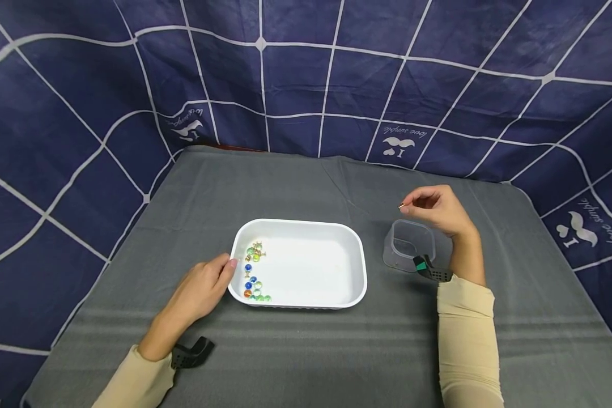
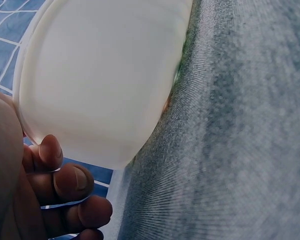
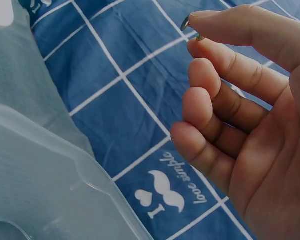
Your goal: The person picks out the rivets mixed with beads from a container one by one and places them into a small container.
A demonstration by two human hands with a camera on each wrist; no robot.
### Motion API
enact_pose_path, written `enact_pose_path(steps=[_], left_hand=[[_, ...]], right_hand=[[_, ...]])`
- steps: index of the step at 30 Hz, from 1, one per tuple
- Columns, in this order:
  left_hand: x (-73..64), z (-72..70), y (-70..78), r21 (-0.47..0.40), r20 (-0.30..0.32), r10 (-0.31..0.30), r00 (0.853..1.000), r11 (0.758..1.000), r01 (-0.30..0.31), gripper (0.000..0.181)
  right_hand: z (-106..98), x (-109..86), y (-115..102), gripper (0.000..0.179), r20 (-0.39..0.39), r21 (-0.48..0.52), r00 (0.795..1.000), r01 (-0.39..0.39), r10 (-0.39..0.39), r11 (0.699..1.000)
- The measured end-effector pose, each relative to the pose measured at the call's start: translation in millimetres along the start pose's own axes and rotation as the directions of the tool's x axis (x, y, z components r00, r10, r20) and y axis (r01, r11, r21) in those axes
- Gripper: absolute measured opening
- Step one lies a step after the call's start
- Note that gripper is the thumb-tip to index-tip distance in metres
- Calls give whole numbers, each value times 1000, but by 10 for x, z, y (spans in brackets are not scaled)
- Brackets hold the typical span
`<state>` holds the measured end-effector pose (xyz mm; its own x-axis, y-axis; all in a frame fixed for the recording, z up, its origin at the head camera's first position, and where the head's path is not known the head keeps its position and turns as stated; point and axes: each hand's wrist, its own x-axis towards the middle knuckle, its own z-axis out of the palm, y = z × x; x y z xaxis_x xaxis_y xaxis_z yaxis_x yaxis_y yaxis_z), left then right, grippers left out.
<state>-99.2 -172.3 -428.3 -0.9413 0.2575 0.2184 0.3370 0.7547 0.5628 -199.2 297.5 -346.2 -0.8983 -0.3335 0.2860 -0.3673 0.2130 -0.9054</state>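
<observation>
My left hand [image 1: 202, 285] grips the left rim of a white tray [image 1: 316, 266], thumb over the edge and fingers curled below it in the left wrist view. Glass marbles [image 1: 248, 285] and small gold-coloured metal pins [image 1: 258, 253] lie along the tray's left side. Over at the right, my right hand [image 1: 438, 209] pinches a small gold-coloured metal pin [image 3: 185, 23] between thumb and index finger. The other fingers curl loosely toward the palm. A clear plastic container [image 1: 390, 249] stands on the cloth just below this hand, partly covered by the wrist strap in the head view.
Grey cloth [image 1: 306, 351] covers the table. Blue curtains [image 1: 296, 73] with white grid lines rise behind it and at both sides. Each wrist carries a black strap mount [image 1: 191, 354].
</observation>
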Motion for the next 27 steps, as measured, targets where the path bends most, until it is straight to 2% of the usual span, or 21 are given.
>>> enact_pose_path(steps=[8,17,27], left_hand=[[1,16,-1,-7,11,-6,1000,1000,6,28],[12,14,1,-5,2,9,1000,1000,-9,28],[11,6,4,-7,-3,13,1000,1000,-13,28]], right_hand=[[-147,-103,52,12,-41,35,999,-2,3,999],[-291,-201,106,16,-71,12,997,-18,19,1000],[-389,-219,143,13,9,194,1000,10,-12,981]])
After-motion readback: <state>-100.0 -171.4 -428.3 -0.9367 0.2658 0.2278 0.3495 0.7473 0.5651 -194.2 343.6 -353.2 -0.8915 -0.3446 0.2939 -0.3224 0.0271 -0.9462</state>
